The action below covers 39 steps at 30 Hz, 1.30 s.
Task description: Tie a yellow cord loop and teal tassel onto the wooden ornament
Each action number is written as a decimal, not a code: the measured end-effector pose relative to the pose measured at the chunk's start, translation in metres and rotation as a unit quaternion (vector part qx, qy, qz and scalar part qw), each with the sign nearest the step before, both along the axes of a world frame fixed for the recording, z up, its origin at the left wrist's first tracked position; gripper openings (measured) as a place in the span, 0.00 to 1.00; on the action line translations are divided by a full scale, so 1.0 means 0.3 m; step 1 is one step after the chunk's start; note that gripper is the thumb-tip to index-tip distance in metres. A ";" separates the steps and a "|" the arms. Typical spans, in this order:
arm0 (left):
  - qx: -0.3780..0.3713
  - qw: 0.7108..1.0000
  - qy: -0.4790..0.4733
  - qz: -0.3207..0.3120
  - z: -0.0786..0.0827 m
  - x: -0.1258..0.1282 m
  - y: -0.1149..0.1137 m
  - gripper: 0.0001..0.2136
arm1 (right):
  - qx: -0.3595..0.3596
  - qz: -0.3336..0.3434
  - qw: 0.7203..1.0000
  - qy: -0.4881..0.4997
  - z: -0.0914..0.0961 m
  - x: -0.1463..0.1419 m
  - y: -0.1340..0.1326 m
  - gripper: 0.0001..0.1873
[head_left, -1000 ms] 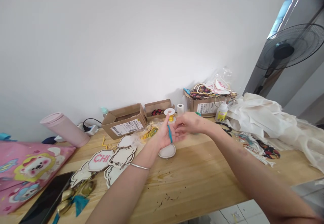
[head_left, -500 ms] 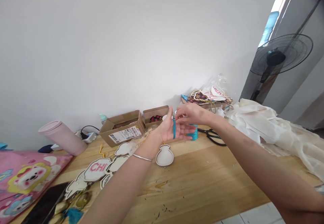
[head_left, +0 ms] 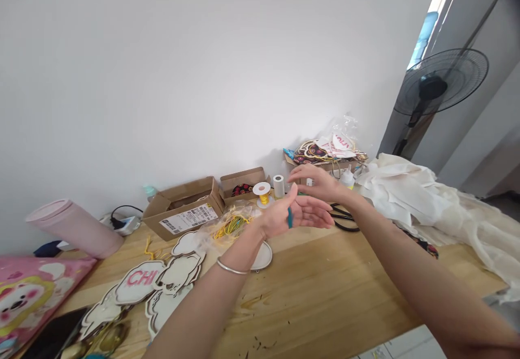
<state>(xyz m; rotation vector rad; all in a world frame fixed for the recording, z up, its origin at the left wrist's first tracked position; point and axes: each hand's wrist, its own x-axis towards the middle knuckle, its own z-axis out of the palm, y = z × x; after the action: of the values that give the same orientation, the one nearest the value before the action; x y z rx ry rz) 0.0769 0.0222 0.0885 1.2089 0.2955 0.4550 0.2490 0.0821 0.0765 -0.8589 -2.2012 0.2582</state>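
Note:
Palm up and fingers stretched out, my left hand [head_left: 298, 215] is open above the table. A narrow teal ribbon [head_left: 290, 217] crosses its palm near the base of the thumb. Just behind and above it is my right hand [head_left: 319, 183], its fingers curved and apart; no held thing shows between them. Partly covered by my left wrist, a white ornament with a dark edge [head_left: 263, 256] lies on the table. Black-handled scissors [head_left: 345, 219] lie right of my left fingertips, partly hidden.
Behind my hands stand a spool of yellow cord [head_left: 263, 196], a white roll [head_left: 278, 187] and open cardboard boxes [head_left: 182, 207]. White cloud-shaped pieces [head_left: 174, 272] and a pink tumbler [head_left: 77, 229] are at left. Pale cloth [head_left: 410, 185] is heaped at right.
My right hand has moved from the left palm to behind and above it. The left hand has tilted flatter, and less ribbon shows. The view has shifted slightly right.

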 end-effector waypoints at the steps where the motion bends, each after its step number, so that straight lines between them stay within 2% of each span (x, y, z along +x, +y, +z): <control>1: 0.033 0.999 0.003 0.001 -0.014 0.018 -0.016 0.30 | 0.002 -0.045 0.999 -0.001 -0.021 0.043 -0.019 0.11; 4: 0.164 0.985 0.039 0.040 -0.070 0.053 -0.072 0.24 | -0.057 -0.141 0.983 -0.107 -0.084 0.154 -0.104 0.11; 6: 0.224 0.970 0.063 0.069 -0.113 0.062 -0.100 0.21 | -0.102 -0.184 0.953 -0.219 -0.112 0.189 -0.163 0.12; 8: 0.250 0.963 0.079 0.070 -0.152 0.064 -0.110 0.18 | -0.129 -0.210 0.920 -0.304 -0.127 0.191 -0.200 0.14; 11: 0.308 0.946 0.094 0.042 -0.195 0.066 -0.098 0.16 | -0.147 -0.230 0.896 -0.350 -0.142 0.170 -0.195 0.18; 15: 0.468 0.874 0.124 0.030 -0.209 0.060 -0.076 0.19 | -0.183 -0.251 0.879 -0.361 -0.168 0.180 -0.130 0.22; 16: 0.490 0.862 0.124 0.034 -0.204 0.055 -0.072 0.20 | -0.183 -0.249 0.882 -0.357 -0.173 0.192 -0.117 0.22; 18: 0.498 0.859 0.111 0.052 -0.185 0.041 -0.064 0.20 | -0.168 -0.239 0.898 -0.330 -0.180 0.226 -0.101 0.21; 21: 0.463 0.879 0.085 0.077 -0.133 0.016 -0.039 0.19 | -0.151 -0.236 0.922 -0.266 -0.172 0.289 -0.104 0.20; 24: 0.427 0.898 0.076 0.073 -0.056 0.005 0.008 0.22 | -0.167 -0.261 0.930 -0.200 -0.144 0.337 -0.137 0.24; 26: 0.376 0.921 0.044 0.086 0.000 0.015 0.039 0.24 | -0.180 -0.260 0.939 -0.138 -0.118 0.343 -0.175 0.24; 28: 0.319 0.941 -0.021 0.112 0.047 0.038 0.056 0.27 | -0.204 -0.235 0.949 -0.053 -0.093 0.323 -0.225 0.23; 30: 0.283 0.946 -0.084 0.135 0.074 0.066 0.049 0.31 | -0.253 -0.199 0.946 0.029 -0.075 0.285 -0.280 0.22; 32: 0.308 0.936 -0.106 0.133 0.077 0.090 0.021 0.33 | -0.323 -0.173 0.927 0.081 -0.070 0.247 -0.333 0.24; 33: 0.349 0.924 -0.098 0.125 0.070 0.099 0.002 0.33 | -0.356 -0.163 0.915 0.096 -0.072 0.232 -0.355 0.24; 35: 0.464 0.880 -0.052 0.090 0.045 0.107 -0.034 0.31 | -0.398 -0.147 0.899 0.109 -0.084 0.220 -0.387 0.26; 36: 0.527 0.848 -0.024 0.057 0.029 0.108 -0.048 0.29 | -0.409 -0.140 0.895 0.108 -0.091 0.223 -0.397 0.26; 39: 0.695 0.719 -0.008 -0.020 -0.019 0.100 -0.060 0.28 | -0.424 -0.118 0.894 0.082 -0.100 0.250 -0.407 0.28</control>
<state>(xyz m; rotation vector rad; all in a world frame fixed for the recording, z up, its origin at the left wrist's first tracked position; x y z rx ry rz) 0.1069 0.0044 0.0828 2.6888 -0.1851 0.6654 0.3240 -0.0401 0.0466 -1.4819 -1.7622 1.1770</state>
